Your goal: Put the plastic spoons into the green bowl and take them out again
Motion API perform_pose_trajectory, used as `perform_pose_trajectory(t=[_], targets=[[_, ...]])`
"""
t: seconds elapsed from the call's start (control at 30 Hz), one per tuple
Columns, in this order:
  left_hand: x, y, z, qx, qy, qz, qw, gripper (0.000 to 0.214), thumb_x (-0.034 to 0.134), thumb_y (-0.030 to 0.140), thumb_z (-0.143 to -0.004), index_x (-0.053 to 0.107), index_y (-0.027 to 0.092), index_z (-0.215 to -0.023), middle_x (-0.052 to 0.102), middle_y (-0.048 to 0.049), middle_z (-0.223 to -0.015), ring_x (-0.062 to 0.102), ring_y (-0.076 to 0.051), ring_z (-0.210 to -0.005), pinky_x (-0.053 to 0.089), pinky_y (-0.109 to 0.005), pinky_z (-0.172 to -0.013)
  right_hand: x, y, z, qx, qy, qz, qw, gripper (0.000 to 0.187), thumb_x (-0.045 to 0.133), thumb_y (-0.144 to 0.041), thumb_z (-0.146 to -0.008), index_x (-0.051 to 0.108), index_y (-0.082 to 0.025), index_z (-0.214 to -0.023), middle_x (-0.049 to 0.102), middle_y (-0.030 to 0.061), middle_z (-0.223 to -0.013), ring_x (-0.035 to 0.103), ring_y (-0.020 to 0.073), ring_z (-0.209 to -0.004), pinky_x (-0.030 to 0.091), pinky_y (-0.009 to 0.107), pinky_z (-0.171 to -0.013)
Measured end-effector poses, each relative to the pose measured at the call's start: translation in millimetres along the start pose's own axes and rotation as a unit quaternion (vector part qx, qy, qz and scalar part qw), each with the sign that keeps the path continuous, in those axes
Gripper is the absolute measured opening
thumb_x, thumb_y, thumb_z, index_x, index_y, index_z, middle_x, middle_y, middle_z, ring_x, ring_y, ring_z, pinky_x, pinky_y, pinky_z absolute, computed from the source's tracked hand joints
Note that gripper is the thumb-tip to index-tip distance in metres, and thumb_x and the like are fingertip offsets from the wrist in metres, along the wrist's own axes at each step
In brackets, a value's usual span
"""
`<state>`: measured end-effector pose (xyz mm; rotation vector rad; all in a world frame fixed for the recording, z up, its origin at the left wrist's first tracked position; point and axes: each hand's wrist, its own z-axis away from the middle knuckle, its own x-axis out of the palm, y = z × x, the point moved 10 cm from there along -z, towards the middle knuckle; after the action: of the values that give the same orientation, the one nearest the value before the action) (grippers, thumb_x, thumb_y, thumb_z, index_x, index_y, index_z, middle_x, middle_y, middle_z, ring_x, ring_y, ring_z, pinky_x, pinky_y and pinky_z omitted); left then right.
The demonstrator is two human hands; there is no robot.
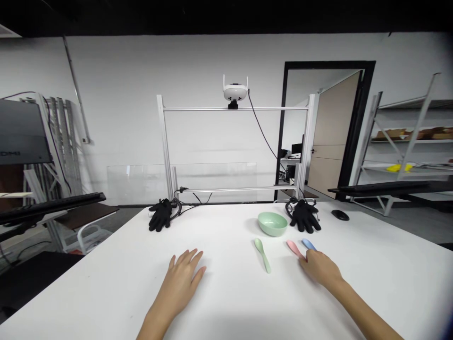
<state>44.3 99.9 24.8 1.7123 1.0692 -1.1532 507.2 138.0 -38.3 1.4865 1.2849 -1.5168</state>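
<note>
My left hand [183, 279] lies palm down at the left of the white table [226, 307], fingers spread and nothing in them. My right hand [321, 267] is closed at the handle of a pink spoon [293, 247], whose bowl end points away from me. Just right of it, a blue spoon [308, 244] shows only its bowl end; the hand hides its handle. Left of these a light green spoon [262, 255] rests untouched on the table. A green bowl [272, 224] stands upright behind the spoons.
Black gloves with cables lie at the back, one on the left [161, 215] and one on the right [303, 217]. A black mouse [340, 215] sits near the right back corner. A metal frame [233, 190] with a white camera device [235, 92] rises behind the table.
</note>
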Motion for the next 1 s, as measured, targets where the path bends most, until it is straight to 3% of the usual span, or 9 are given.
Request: perform_pose_trajectory(t=[0.2, 0.3, 0.4, 0.6, 0.77, 1.0], targets=[[1.1, -1, 0, 0.001, 0.004, 0.003, 1.0, 0.053, 0.036, 0.049, -0.104, 0.054, 0.026, -0.148, 0.053, -0.0085, -0.156, 0.043, -0.033, -0.147, 0.028, -0.061, -0.12, -8, -5, 4, 0.0, -0.006, 0.0, 1.0, 0.036, 0.035, -0.029, -0.093, 0.068, -0.02, -0.081, 0.073, 0.0167, -0.099, 0.071, 0.0283, -0.089, 0.049, 0.037, -0.072], [0.9, -2, 1, 0.0, 0.007, 0.003, 1.0, 0.052, 0.036, 0.05, -0.104, 0.055, 0.028, -0.148, 0.053, -0.0083, -0.155, 0.043, -0.033, -0.147, 0.029, -0.061, -0.12, -26, -11, 3, 0.0, 0.008, -0.005, 1.0, 0.034, 0.037, -0.031, -0.094, 0.069, -0.019, -0.09, 0.073, 0.0158, -0.098, 0.07, 0.0285, -0.087, 0.047, 0.036, -0.069], [1.2, -2, 1, -0.002, 0.002, 0.002, 1.0, 0.052, 0.037, 0.049, -0.104, 0.054, 0.027, -0.148, 0.053, -0.0086, -0.155, 0.043, -0.033, -0.147, 0.028, -0.061, -0.12, -51, -24, -4, -0.015, 0.035, 0.0, 0.999, 0.039, 0.035, -0.035, -0.096, 0.068, -0.018, -0.085, 0.072, 0.0165, -0.093, 0.069, 0.0289, -0.085, 0.045, 0.036, -0.067], [0.6, -2, 2, -0.001, 0.007, 0.007, 1.0, 0.053, 0.035, 0.05, -0.104, 0.054, 0.027, -0.148, 0.053, -0.008, -0.156, 0.042, -0.032, -0.148, 0.028, -0.06, -0.121, -83, -57, -38, -0.031, 0.06, -0.011, 0.998, 0.04, 0.041, -0.037, -0.095, 0.073, -0.015, -0.088, 0.073, 0.0186, -0.096, 0.07, 0.0303, -0.09, 0.046, 0.035, -0.071], [0.7, -3, 4, -0.002, 0.01, 0.002, 1.0, 0.052, 0.036, 0.049, -0.104, 0.054, 0.027, -0.148, 0.053, -0.008, -0.156, 0.042, -0.032, -0.147, 0.028, -0.06, -0.121, -73, -70, -72, -0.004, 0.023, -0.025, 0.999, 0.039, 0.049, -0.039, -0.092, 0.076, -0.011, -0.098, 0.073, 0.0228, -0.105, 0.07, 0.0331, -0.099, 0.05, 0.037, -0.077], [0.5, -4, 6, -0.007, 0.002, 0.003, 1.0, 0.052, 0.036, 0.05, -0.105, 0.053, 0.028, -0.149, 0.052, -0.0068, -0.156, 0.041, -0.032, -0.148, 0.028, -0.059, -0.121, -47, -77, -103, 0.018, 0.005, -0.031, 0.999, 0.068, 0.046, -0.063, -0.093, 0.07, -0.005, -0.119, 0.069, 0.0297, -0.117, 0.069, 0.0371, -0.11, 0.053, 0.042, -0.085]])
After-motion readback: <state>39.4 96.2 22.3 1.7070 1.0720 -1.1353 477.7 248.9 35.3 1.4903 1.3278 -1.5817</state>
